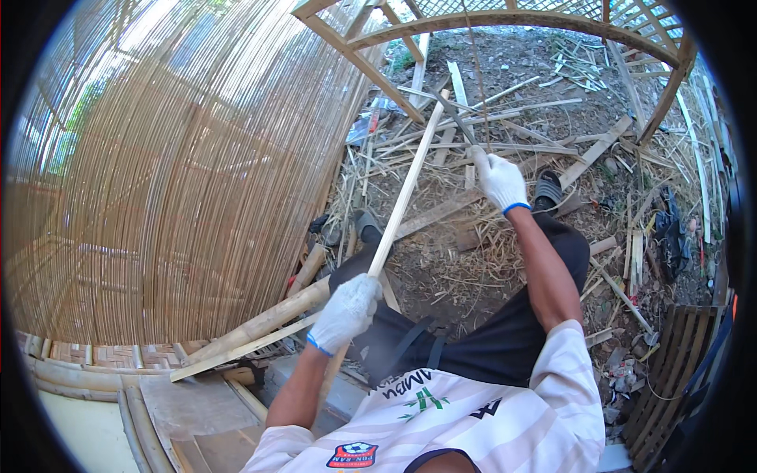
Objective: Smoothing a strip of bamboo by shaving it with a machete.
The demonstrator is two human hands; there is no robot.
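My left hand (348, 309), in a white knit glove with a blue cuff, is closed around a long pale bamboo strip (409, 183). The strip slants up and away from my lap. Its far end lies close to the dark blade of a long knife (455, 117). The handle of that knife is in my gloved right hand (500, 180), whose fingers are wrapped round it. The blade points up and left toward the strip's tip; whether the two touch I cannot tell. Part of the strip behind my left hand is hidden.
A tall screen of thin bamboo slats (181, 189) stands on the left. Overhead at the far side is a bamboo frame (512, 17). Loose strips and shavings (544, 142) litter the dirt. A thick bamboo pole (272, 318) lies beside my left leg, and a slatted crate (670, 378) stands at right.
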